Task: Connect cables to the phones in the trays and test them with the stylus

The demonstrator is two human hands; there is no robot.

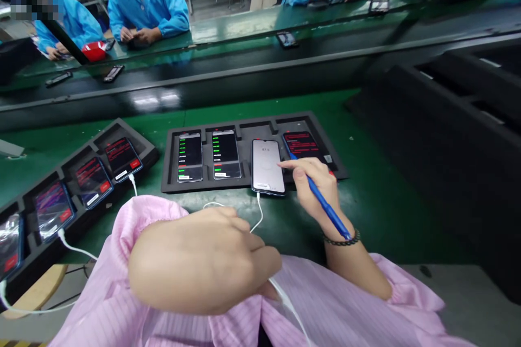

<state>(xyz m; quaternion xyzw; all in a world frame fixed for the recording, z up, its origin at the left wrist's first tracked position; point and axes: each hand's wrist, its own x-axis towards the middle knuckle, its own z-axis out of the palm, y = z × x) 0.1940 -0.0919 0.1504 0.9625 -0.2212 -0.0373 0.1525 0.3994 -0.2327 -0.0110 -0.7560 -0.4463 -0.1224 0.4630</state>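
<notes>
My right hand [315,187] grips a blue pen [323,203] and its forefinger points at the right edge of a phone with a white screen [266,165]. That phone lies in a black foam tray [171,176] and has a white cable [258,211] plugged into its near end. Two phones with green and red lists [190,156] lie to its left, and one with red text [301,143] to its right. My left hand [207,265] is close to the camera, fingers curled shut around the white cable near my pink sleeve.
A second black tray [150,150] at the left holds several phones with red screens, some on white cables. Beyond runs a dark conveyor [244,73] with loose phones. People in blue coats sit across it. A large black tray stack [468,119] fills the right.
</notes>
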